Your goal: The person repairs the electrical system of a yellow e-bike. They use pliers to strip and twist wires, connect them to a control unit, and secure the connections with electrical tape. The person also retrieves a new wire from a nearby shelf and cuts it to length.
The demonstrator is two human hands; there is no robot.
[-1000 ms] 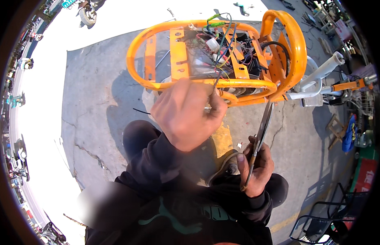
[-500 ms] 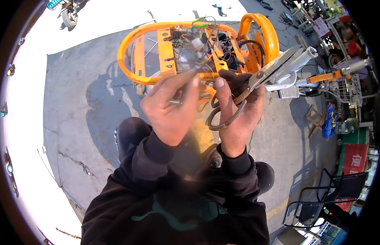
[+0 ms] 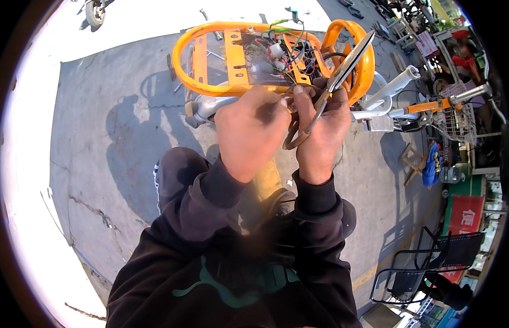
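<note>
My right hand [image 3: 323,134] grips a pair of scissors [image 3: 335,82], its worn handle loops in my palm and its blades pointing up and away to the right. The thumb and fingers of that hand also pinch close to my left fingertips, at a small dark strip too unclear to name. My left hand [image 3: 249,134] is closed just beside it, and what it holds is hidden by the fingers. Right beyond both hands lies an orange tubular vehicle frame [image 3: 235,57] with a tangle of coloured wires [image 3: 290,54] in its middle.
A white metal tube [image 3: 394,87] and a wire basket [image 3: 457,123] belong to the vehicle's right end. At the right stand a small wooden stool [image 3: 413,164] and a black folding chair [image 3: 424,268]. A wrench [image 3: 213,33] lies on the ground beyond the frame.
My left hand has shifted right against my right hand, and the small metal piece showing at it is now hidden. The scissors have turned more upright. The whole view has shifted slightly.
</note>
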